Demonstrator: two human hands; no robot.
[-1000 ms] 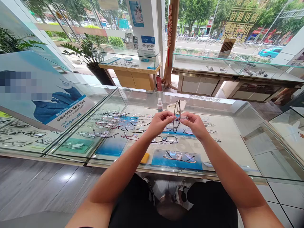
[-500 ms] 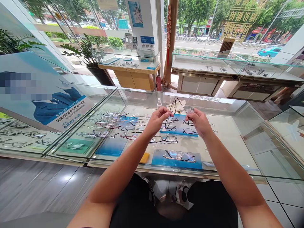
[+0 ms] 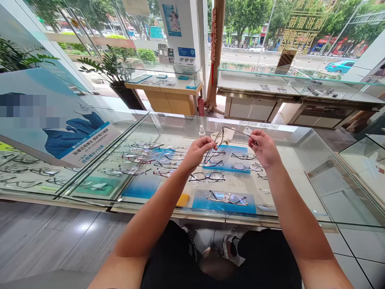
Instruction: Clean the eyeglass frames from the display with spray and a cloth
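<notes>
Above the glass counter I hold a pair of dark, thin-framed eyeglasses [image 3: 220, 138] between both hands. My left hand [image 3: 201, 150] is closed in a pinch on the frame's left side. My right hand [image 3: 264, 147] pinches the far end of one temple arm, which stretches out to the right. A small white tag [image 3: 247, 131] shows beside my right fingertips. Just behind the glasses, a beige cloth [image 3: 226, 135] and a small white spray bottle [image 3: 201, 131] stand on the counter top. Under the glass, black-rimmed eyeglasses [image 3: 207, 177] lie below my hands.
The glass display counter [image 3: 288, 216] holds several rows of eyeglasses and blue display cards [image 3: 140, 186]. A yellow object [image 3: 182, 200] lies near its front. On the left leans a large poster board [image 3: 57, 148]. Other showcases [image 3: 164, 90] and a potted plant [image 3: 126, 94] stand by the window.
My right hand has moved to the right and slightly up, drawing the temple arm out straighter. My left hand stays nearly in place on the eyeglasses.
</notes>
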